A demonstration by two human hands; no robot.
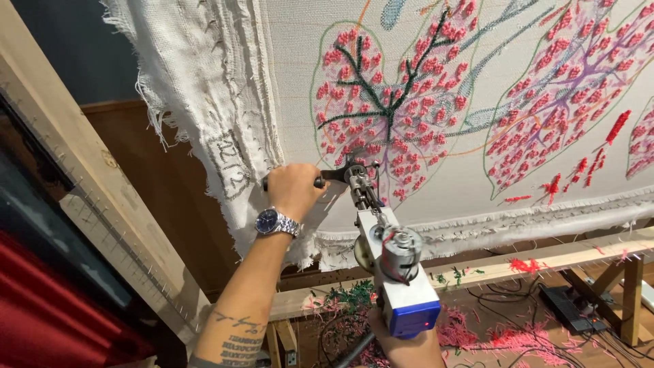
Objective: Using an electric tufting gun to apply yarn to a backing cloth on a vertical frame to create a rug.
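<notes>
Against the stretched backing cloth (449, 184), low on the pink-tufted leaf (392, 109) with its dark green veins: one tufting gun (388, 252), white body, blue base, motor drum facing me, its needle end pressed to the weave just below the leaf's lower edge.

My left hand (294, 191): fingers curled tight around the black front handle (319, 182), wristwatch (276, 222) on the wrist, forearm rising from below.

My right hand (409, 344): under the blue base, mostly hidden; it carries the gun from beneath, but I cannot tell how its fingers lie.

Position: the gun sits between my two hands, touching both; the needle lies just right of the left fingers.

Handling note, as I judge it: keep the foot flat and firm against the cloth, push evenly from both hands, steer with the front handle, stay inside the drawn outline.

Surroundings: wooden frame (88, 170) with tack strips, frayed cloth edge (204, 88), pink and green yarn clippings (504, 334) on the floor below.
</notes>
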